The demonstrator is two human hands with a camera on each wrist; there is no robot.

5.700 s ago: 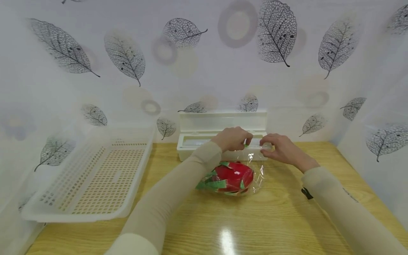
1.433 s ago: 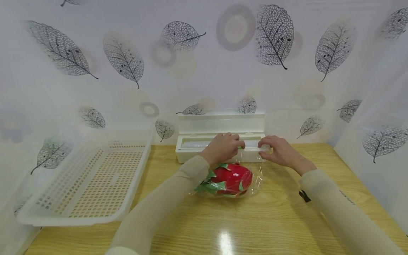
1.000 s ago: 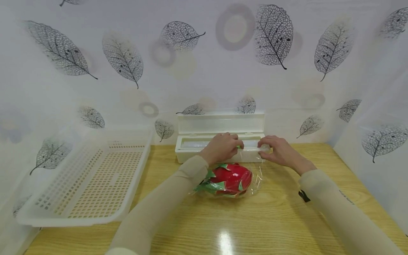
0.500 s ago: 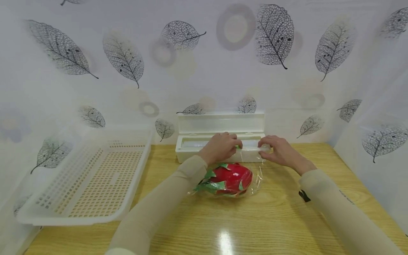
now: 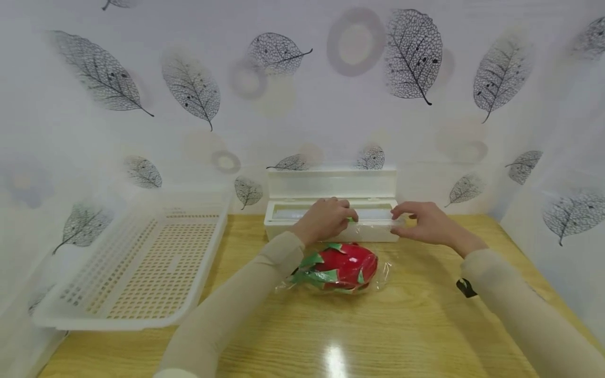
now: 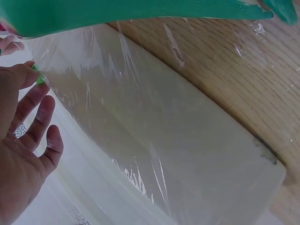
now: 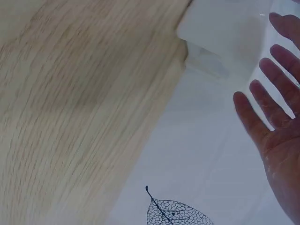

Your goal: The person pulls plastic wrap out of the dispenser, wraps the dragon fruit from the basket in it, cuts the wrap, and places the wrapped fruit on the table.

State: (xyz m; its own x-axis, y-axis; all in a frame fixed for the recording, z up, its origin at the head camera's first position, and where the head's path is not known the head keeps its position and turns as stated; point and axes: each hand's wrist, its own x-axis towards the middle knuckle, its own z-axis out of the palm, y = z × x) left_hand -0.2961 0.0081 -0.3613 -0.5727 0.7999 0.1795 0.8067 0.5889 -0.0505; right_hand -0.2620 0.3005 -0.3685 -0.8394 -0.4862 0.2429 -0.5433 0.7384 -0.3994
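A white cling film dispenser box (image 5: 333, 184) stands at the table's back with its lid up; a pale roll (image 5: 287, 213) shows inside. My left hand (image 5: 325, 218) pinches a small green slider (image 6: 39, 76) at the box's front edge. Clear cling film (image 6: 136, 89) hangs over the front wall in the left wrist view. Just in front lies a red dragon fruit (image 5: 352, 261) with green scales, film crinkled around it. My right hand (image 5: 430, 223) is beside the box's right end, thumb and fingers apart; in the right wrist view its fingers are extended and hold nothing.
A white perforated basket (image 5: 189, 299) stands on the left of the wooden table (image 5: 402, 325). Behind is a pale curtain-like sheet (image 5: 307, 121) printed with leaves. A black item (image 5: 467, 287) shows at the right sleeve.
My left hand has slid leftward along the box with the green slider. My right hand has come off the box's right end, and the film at that side has dropped toward the fruit.
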